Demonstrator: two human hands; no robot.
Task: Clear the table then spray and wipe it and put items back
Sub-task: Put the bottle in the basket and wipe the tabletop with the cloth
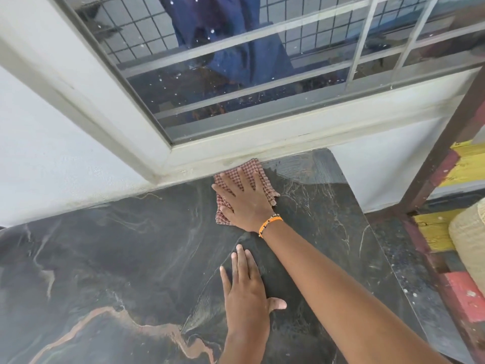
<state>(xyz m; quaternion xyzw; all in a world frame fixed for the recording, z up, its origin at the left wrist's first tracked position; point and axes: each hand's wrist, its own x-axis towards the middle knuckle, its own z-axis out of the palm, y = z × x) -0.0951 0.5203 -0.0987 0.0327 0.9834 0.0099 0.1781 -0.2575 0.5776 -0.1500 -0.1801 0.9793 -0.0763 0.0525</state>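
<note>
Right hand (245, 203) has its fingers spread flat, pressing the cloth (258, 170) into the table's (110, 258) far edge by the window sill (288, 143) to wipe that seam, while the left hand (245, 285) lies open and empty, probably bracing the reach.

cloth (245, 189) on table (105, 258) far edge | window (236, 74) behind

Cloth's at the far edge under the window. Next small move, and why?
Probably sweep the cloth leftward along the far edge. The right hand presses it flat against the window sill; the table shows wet streaks to the cloth's right, near the corner, while the surface to its left looks unstreaked. The left hand rests flat, bracing.
</note>
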